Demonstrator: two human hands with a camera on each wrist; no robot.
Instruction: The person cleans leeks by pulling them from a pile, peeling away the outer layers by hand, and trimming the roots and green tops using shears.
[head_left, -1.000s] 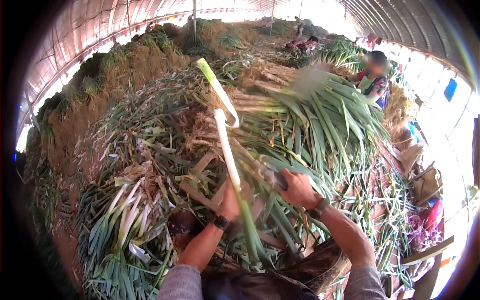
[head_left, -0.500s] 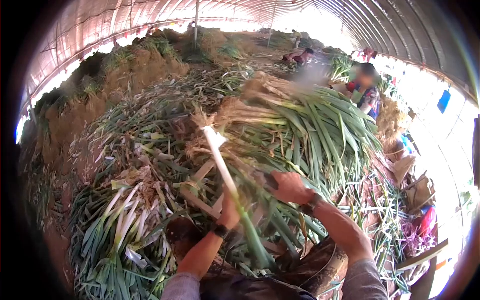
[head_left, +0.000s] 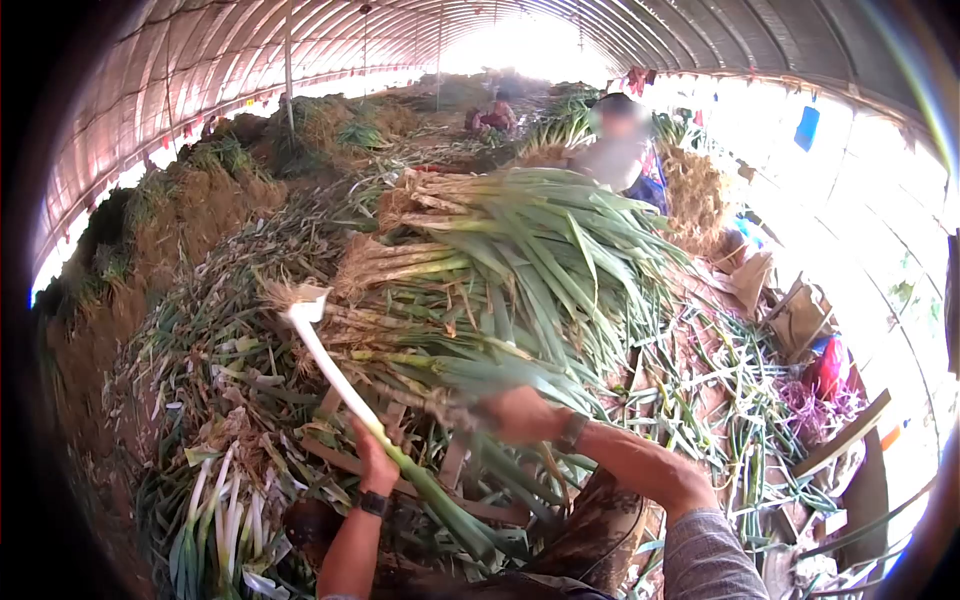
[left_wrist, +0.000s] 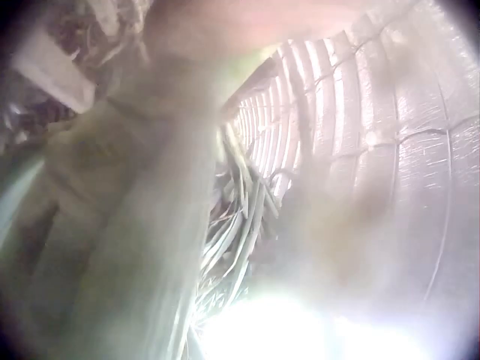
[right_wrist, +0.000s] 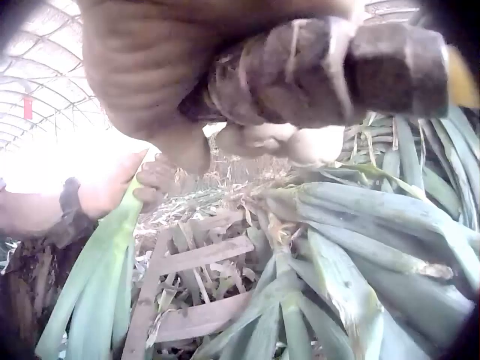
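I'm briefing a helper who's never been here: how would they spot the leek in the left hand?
Find the big heap of leeks in the middle of the head view. Below its left side, the left hand grips one leek, slanting from roots at upper left to green leaves at lower right. Its clean white stalk sets it apart from the heap's brownish stems.

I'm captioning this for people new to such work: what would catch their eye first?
Probably the white-and-green stalk slanting through the left hand, lower middle of the head view. Then the big heap of leafy stalks beyond the hands. In the right wrist view, the dark handle in the right hand, upper right.
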